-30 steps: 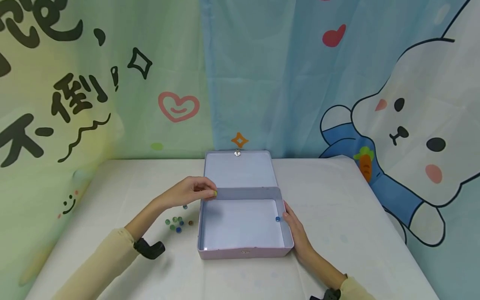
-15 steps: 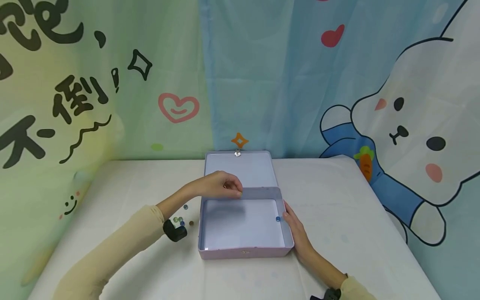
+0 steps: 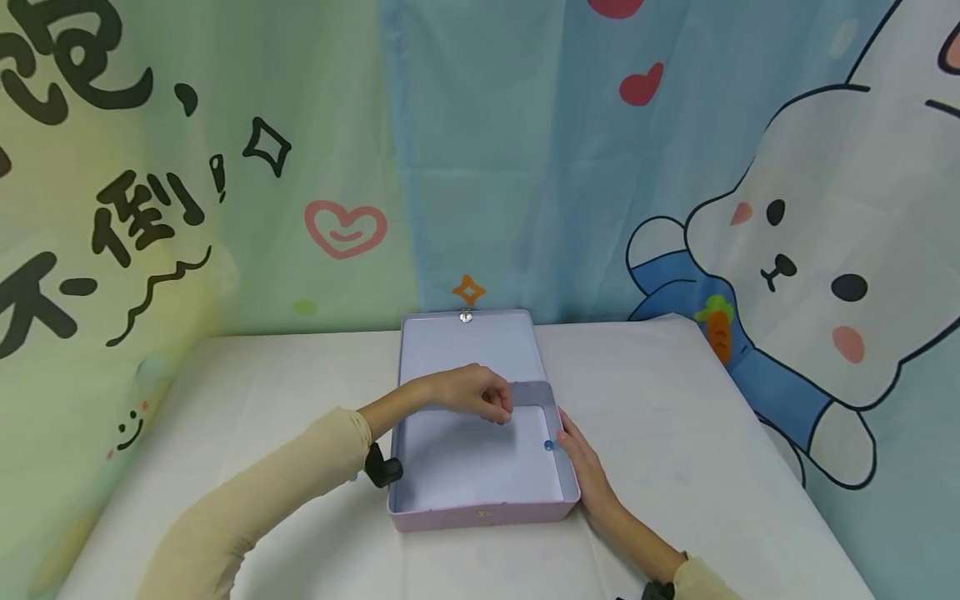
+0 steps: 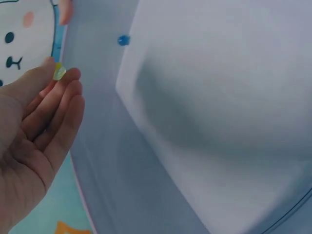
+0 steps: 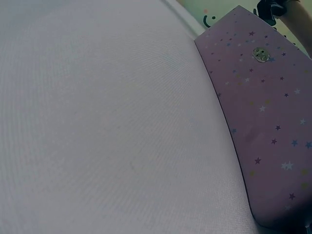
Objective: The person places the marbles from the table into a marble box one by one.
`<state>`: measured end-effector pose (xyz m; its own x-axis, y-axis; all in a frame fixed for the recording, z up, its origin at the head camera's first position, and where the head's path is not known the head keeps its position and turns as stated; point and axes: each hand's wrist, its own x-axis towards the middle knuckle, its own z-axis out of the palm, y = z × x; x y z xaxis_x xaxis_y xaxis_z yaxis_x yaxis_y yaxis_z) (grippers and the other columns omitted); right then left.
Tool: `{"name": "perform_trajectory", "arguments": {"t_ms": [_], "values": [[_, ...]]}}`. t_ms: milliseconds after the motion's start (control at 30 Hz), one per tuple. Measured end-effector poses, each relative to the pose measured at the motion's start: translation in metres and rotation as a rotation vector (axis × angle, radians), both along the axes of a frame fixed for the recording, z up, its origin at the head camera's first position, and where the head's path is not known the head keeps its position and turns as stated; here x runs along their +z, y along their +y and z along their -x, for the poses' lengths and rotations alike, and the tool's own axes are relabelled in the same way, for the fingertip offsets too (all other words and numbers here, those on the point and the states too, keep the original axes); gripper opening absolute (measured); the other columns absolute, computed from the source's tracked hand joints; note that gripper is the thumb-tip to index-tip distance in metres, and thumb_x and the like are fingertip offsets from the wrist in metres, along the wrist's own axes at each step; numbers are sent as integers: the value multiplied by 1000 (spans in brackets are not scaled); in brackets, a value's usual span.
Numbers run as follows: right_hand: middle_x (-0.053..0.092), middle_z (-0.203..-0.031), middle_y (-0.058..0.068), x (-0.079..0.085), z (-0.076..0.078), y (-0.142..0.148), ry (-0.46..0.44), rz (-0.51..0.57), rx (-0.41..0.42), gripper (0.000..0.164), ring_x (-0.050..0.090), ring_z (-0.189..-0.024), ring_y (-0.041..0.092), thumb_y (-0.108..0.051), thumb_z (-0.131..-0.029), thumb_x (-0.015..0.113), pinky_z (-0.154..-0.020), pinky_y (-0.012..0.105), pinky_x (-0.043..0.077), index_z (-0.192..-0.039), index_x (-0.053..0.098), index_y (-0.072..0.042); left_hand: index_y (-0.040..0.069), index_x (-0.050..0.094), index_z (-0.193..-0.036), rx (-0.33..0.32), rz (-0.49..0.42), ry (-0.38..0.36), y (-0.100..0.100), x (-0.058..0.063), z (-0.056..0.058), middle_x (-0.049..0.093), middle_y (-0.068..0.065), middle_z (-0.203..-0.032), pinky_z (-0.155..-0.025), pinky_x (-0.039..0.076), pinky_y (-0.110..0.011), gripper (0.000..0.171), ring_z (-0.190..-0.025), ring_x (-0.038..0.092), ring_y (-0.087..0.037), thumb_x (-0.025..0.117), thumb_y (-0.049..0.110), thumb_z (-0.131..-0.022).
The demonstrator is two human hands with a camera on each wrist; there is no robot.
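Yellow-green and translucent, a small marble [image 4: 60,72] is pinched at the thumb tip of the person's left hand [image 3: 474,392], up over the inside of the lilac box [image 3: 483,517]. The right hand [image 3: 591,471] holds that box by its right wall, thumb at the rim. Just beside the thumb, a blue marble [image 3: 549,445] lies inside, at the wall's foot. The lid [image 3: 469,348] stands open on the far side, all on a white-covered table [image 3: 300,375] before a printed curtain [image 3: 480,158].
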<state>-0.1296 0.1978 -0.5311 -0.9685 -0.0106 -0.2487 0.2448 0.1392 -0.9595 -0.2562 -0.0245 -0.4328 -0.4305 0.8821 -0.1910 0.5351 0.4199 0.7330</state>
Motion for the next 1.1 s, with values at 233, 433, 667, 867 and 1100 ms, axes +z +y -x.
{"name": "perform_trajectory", "arguments": {"t_ms": [233, 433, 667, 867, 1100], "values": [[12, -164, 2, 1, -1, 0, 2, 8, -9, 59, 4, -153, 30, -43, -102, 36, -118, 61, 1, -156, 19, -24, 10, 66, -92, -26, 7, 57, 11, -12, -4, 66, 3, -80, -65, 44, -13, 10, -70, 53, 0, 69, 20, -90], [12, -165, 2, 3, -1, 1, -16, 7, -12, 60, 4, -153, 31, -45, -102, 36, -118, 62, 1, -156, 20, -25, 12, 66, -90, -24, 8, 43, 19, -24, -5, 63, 6, -77, -63, 43, -13, 11, -68, 52, 1, 70, 22, -90], [12, -165, 3, -1, -2, 0, -10, 31, -10, 57, 4, -152, 32, -41, -102, 37, -118, 63, 1, -155, 21, -25, 11, 67, -91, -55, 44, 86, 25, -33, -8, 62, 6, -77, -61, 42, -12, 7, -66, 49, 1, 69, 18, -90], [12, -164, 4, -2, -2, -1, -3, 42, -9, 57, 3, -152, 32, -39, -103, 36, -118, 63, 1, -155, 21, -24, 11, 69, -92, -48, 103, 116, 24, -35, -11, 64, 6, -80, -63, 42, -13, 7, -69, 51, 1, 71, 16, -88], [12, -164, 5, 0, -1, 1, -19, 21, -22, 59, 4, -152, 33, -42, -102, 37, -117, 63, 1, -155, 21, -24, 10, 71, -94, -39, 145, 156, 25, -39, -11, 68, 4, -85, -66, 44, -11, 11, -72, 52, 1, 74, 17, -86]]}}
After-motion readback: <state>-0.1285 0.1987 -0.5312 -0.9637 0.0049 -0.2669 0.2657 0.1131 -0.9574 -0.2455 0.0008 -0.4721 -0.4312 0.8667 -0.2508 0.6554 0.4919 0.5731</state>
